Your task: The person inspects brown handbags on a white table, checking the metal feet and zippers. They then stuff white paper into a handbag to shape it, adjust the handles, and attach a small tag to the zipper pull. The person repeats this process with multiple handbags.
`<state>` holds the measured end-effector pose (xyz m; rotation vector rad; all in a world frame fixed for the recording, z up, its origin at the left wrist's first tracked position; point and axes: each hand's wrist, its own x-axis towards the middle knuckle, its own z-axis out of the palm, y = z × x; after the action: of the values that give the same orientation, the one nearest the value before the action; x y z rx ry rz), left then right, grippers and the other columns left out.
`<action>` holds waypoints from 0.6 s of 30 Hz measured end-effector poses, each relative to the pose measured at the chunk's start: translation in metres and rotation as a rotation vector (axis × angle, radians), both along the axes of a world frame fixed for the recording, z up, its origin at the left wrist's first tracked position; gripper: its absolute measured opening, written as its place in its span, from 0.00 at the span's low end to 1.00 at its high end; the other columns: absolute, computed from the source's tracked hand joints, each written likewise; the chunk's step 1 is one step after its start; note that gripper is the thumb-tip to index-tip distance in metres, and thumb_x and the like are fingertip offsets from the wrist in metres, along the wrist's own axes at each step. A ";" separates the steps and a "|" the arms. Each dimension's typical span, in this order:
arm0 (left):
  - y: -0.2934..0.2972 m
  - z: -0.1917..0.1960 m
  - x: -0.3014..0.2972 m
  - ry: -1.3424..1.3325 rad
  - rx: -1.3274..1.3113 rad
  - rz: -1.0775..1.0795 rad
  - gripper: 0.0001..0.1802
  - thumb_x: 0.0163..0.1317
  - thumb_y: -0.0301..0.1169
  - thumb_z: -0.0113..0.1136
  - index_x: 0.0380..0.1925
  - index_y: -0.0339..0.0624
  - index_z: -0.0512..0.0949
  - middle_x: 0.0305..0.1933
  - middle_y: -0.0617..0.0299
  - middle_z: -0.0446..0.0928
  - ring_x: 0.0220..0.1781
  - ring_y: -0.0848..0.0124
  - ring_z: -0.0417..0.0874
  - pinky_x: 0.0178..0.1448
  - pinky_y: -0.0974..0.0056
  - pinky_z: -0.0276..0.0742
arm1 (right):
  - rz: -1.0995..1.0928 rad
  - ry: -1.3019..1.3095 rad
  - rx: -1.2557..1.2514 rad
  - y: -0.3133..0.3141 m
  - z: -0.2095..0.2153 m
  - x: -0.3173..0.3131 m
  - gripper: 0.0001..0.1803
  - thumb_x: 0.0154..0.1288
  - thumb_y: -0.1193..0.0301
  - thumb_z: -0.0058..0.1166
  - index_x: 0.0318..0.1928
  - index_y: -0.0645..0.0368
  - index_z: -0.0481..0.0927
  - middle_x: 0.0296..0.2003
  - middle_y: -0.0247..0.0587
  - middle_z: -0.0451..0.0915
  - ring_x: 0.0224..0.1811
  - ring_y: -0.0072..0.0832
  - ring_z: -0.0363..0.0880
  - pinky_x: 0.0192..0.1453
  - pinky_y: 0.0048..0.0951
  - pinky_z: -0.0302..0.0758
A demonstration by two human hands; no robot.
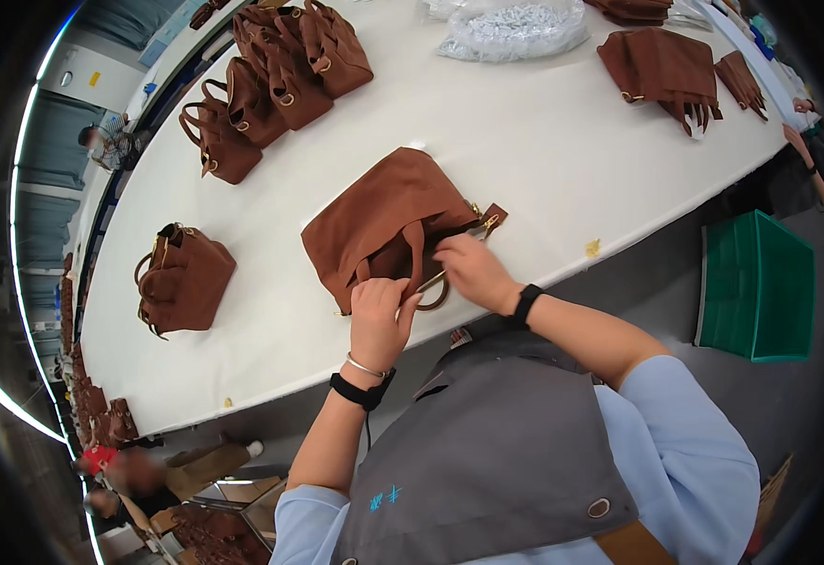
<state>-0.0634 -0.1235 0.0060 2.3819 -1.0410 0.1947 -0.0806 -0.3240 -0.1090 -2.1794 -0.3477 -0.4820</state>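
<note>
the brown bag (pixel 374 207) lies tipped over near the middle of the near edge of the white table (pixel 525 179), its mouth turned to the near side, probably so that the person can see and reach inside. one handle (pixel 415 252) lies across the opening, and gold-coloured hardware (pixel 490 221) shows at the right end.

from where i stand, the left hand (pixel 381 315) looks clamped on the near rim, fingers together over it and thumb held a little off to the right; i'd guess that steadies the soft leather. the right hand (pixel 473 271) is at the right part of the opening, fingers bent; i cannot tell whether they pinch anything. working from both ends of the mouth likely keeps it spread.

to the left, well apart, a second bag (pixel 186 282) stands upright with its handles up, perhaps set aside to leave elbow room. farther off on the left, more bags (pixel 285 80) stand packed together, which seems to save space. on the far right are flat brown pieces (pixel 657 71); left of them, a clear plastic sack (pixel 516 33). a green bin (pixel 759 287) stands right of the table.
</note>
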 end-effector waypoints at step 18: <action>0.064 -0.112 -0.016 1.408 -1.433 0.578 0.09 0.70 0.29 0.55 0.47 0.49 0.68 0.44 0.59 0.80 0.42 0.70 0.83 0.39 0.68 0.79 | -0.033 0.995 1.448 -0.022 0.007 0.024 0.09 0.71 0.70 0.53 0.48 0.54 0.73 0.41 0.38 0.81 0.37 0.24 0.80 0.36 0.24 0.76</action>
<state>-0.0791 -0.0595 -0.1061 0.8797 0.4490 -0.3899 -0.0567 -0.3456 -0.1024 -0.7736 0.4833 0.3388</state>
